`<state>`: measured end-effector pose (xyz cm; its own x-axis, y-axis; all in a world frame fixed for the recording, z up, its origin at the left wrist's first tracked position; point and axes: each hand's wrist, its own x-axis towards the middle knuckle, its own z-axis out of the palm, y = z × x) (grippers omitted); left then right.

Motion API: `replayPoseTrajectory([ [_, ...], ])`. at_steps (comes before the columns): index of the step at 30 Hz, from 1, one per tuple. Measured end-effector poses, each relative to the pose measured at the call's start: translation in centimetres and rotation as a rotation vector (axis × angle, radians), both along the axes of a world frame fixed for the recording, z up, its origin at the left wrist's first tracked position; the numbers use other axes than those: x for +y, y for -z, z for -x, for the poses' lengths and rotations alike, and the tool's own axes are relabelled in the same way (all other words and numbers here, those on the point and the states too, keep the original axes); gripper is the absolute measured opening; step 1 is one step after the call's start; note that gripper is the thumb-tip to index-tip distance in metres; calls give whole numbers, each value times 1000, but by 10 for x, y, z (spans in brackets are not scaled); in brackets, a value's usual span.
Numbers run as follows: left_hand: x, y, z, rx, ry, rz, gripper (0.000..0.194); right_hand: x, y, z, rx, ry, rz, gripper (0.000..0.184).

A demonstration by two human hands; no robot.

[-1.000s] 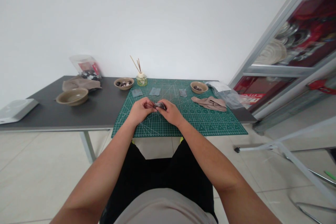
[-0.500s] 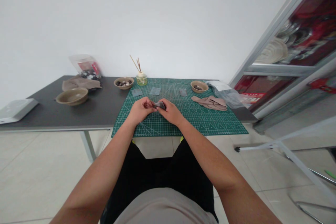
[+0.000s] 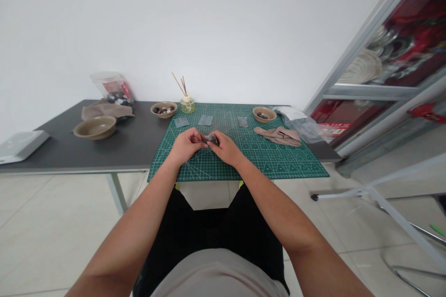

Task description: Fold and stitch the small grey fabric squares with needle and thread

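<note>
My left hand (image 3: 186,145) and my right hand (image 3: 225,146) meet above the green cutting mat (image 3: 278,162). Between them is a small clear plastic bag (image 3: 211,139) with something dark in it, partly covered by my fingers. Both hands are closed, pinching the bag from either side. Past my hands lie flat small plastic bags: one on the left (image 3: 181,122), one in the middle (image 3: 206,120) and one on the right (image 3: 243,122). Bowls of dark and pale pebbles stand at the back left (image 3: 164,115) and back right (image 3: 264,119).
A reed diffuser (image 3: 187,104) stands by the wall. Right of my hands lies a brown cloth (image 3: 278,136), near a crumpled plastic bag (image 3: 303,125). On the left are a larger bowl (image 3: 95,133), another cloth (image 3: 104,110), a pebble bag (image 3: 114,87) and a white device (image 3: 22,145).
Both hands keep their hold on the small plastic bag. The bag has shifted slightly between the fingers, and less of its dark part shows at my right hand.
</note>
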<state>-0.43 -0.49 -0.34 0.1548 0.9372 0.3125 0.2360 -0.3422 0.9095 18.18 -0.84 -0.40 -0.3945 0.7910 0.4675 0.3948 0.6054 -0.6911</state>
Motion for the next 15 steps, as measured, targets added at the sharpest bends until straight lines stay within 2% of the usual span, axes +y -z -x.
replayPoseTrajectory([
  [15, -3, -5, -2, 61, 7, -17, 23, -1, 0, 0, -24, 4, 4, 12],
])
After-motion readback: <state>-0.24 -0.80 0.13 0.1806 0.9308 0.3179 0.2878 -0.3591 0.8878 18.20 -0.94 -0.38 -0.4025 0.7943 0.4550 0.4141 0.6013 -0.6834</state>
